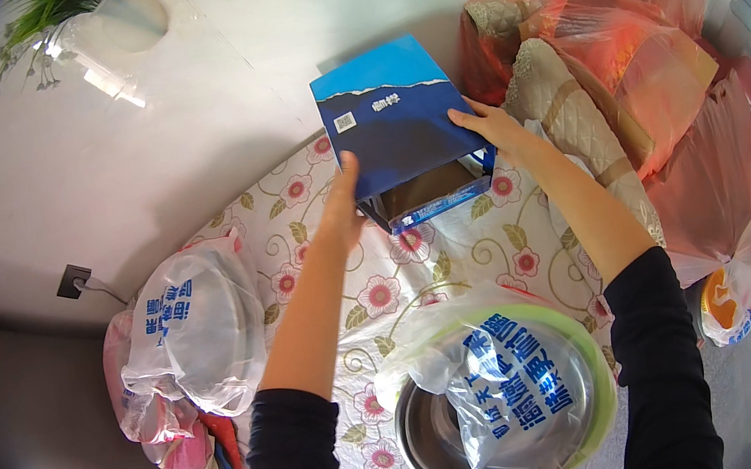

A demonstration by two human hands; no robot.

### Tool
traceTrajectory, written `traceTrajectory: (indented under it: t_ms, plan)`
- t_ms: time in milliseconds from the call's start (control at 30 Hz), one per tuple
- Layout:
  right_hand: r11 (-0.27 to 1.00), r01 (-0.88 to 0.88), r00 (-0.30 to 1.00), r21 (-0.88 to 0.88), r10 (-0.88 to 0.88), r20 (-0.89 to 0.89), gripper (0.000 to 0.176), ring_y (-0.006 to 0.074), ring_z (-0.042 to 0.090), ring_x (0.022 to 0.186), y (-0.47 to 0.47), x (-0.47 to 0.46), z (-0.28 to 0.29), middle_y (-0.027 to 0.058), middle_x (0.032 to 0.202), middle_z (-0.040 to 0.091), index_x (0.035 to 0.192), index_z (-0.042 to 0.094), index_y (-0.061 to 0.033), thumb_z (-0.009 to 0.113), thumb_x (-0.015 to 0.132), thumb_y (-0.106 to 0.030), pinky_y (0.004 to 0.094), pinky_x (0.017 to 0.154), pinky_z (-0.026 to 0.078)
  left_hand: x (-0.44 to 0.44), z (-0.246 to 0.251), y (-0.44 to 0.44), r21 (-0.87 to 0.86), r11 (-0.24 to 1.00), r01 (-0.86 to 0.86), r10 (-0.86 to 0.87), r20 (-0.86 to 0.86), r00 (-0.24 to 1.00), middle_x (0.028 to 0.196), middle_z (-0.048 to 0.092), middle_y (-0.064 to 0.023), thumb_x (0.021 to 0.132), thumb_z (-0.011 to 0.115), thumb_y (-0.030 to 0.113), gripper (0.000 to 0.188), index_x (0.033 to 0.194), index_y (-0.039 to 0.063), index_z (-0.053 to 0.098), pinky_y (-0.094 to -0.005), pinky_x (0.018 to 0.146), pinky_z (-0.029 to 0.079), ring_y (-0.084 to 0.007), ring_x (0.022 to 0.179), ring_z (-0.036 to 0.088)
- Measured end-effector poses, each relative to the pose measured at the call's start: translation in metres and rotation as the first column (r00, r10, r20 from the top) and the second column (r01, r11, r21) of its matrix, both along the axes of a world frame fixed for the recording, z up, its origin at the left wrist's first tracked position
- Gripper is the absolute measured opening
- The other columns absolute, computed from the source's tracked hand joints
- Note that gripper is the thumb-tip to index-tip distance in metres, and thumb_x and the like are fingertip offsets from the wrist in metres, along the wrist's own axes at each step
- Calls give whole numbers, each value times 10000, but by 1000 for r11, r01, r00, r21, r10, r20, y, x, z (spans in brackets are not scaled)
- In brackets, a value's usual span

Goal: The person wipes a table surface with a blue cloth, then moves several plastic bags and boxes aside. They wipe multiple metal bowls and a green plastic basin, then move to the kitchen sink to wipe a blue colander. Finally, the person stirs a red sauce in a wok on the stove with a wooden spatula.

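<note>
Between my two hands is a blue cardboard box (396, 132), dark blue below and light blue along its far edge, with a printed code and writing on top. The end facing me gapes, showing a brown inside. My left hand (345, 202) grips the box's left side, thumb on the top face. At the right side, my right hand (495, 127) holds it with fingers over the edge. Nearer me, metal bowls (426, 440) and a green basin (589, 348) sit nested, partly covered by a clear plastic bag (517, 381) with blue writing.
A flowered cloth (378, 297) covers the table. On the left stands a bagged round container (190, 323) above folded fabrics (198, 461). Red plastic bags (650, 58) and a quilted beige cloth (556, 95) crowd the right. A plug sits in a wall socket (73, 281).
</note>
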State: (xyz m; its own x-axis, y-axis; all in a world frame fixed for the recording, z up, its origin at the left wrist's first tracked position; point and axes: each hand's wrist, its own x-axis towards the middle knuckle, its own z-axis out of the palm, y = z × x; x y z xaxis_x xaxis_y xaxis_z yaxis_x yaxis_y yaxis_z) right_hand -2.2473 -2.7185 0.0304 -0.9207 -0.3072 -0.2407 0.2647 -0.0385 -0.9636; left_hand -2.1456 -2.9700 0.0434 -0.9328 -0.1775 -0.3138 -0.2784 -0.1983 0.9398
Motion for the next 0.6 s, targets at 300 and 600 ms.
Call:
traceTrajectory:
  t_ms: [300,600]
  plan:
    - [984,-90,986,154,110,-128,783,181,547,1056,-5,-12,19,133,1225,548,1359,391,-23,737,741,-355,259,909,404,15,1,22,84,995,-58,55,37,998,1305,459,-43,906,516,424,583,1389,185,294,-493,870,394,-219,1169,439]
    - [994,-18,999,111,21,-28,757,172,571,1009,-16,-11,10,137,1150,583,1314,433,17,696,764,-431,301,868,442,-8,8,-4,41,999,23,-26,75,997,1389,375,-43,874,542,486,656,1401,199,278,-580,948,293,-240,1262,345]
